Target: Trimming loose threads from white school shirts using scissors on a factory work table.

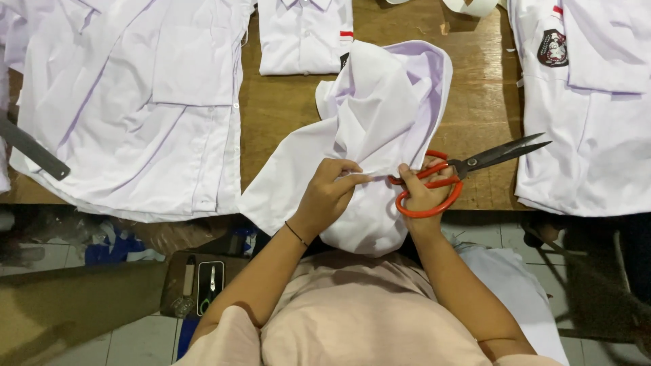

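The right hand (424,186) has its grip closed through the loops of a pair of large scissors with orange plastic handles and dark steel blades (468,166); the fingers pass through the orange loops and the blades point away to the right, nearly shut, out over the brown wooden desk (281,108). The same hand also touches the edge of a crumpled white cotton shirt (380,115). The left hand (329,193) has its grip pinched together on a fold of that shirt, thumb and forefinger meeting just beside the scissor handles, and a thin dark band sits on its wrist.

The shirt is bunched up between the two hands, its collar end lifted over the desk and its lower part hanging off the near edge toward the person's lap.

To the left, a larger white shirt (135,102) lies spread flat on the desk, with a dark metal ruler (30,150) across its left edge. A folded white shirt (305,34) lies at the far edge, and another white shirt with a dark round badge (590,108) lies to the right, well apart from the blades. Below the desk, on the tiled floor, a small dark tray (200,288) holds small tools.
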